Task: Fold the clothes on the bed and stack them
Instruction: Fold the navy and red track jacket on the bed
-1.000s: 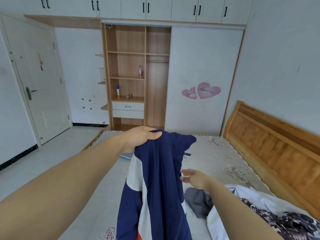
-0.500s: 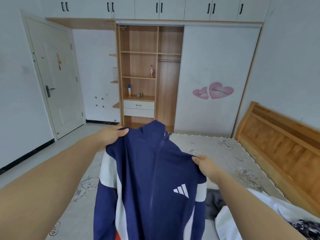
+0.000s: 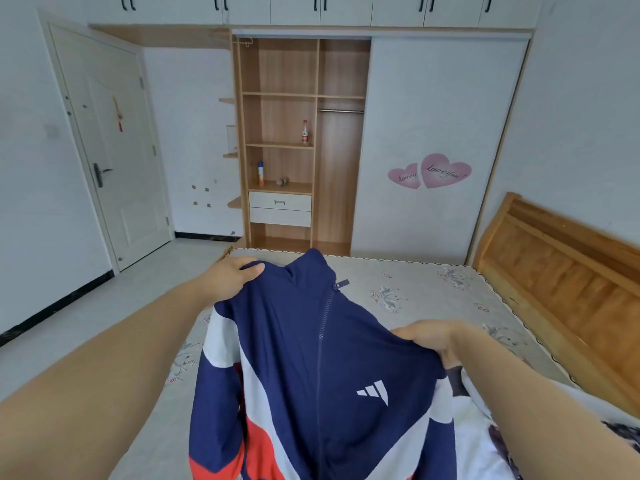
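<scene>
I hold a navy zip-up jacket with white and red panels and a white three-stripe logo, spread out in the air above the bed. My left hand grips its left shoulder beside the collar. My right hand grips its right shoulder, lower and nearer to me. The jacket's front faces me, zipped up, and its lower part runs out of the frame. A white garment and a dark patterned one lie on the bed at the lower right, partly hidden by my right arm.
A wooden headboard bounds the bed on the right. An open wardrobe with shelves, drawers and a bottle stands beyond the bed's far edge. A white door and tiled floor are to the left.
The jacket went from hanging bunched in my left hand to spread flat between both hands, front toward me. My right hand took hold of its shoulder, and both hands have lowered slightly.
</scene>
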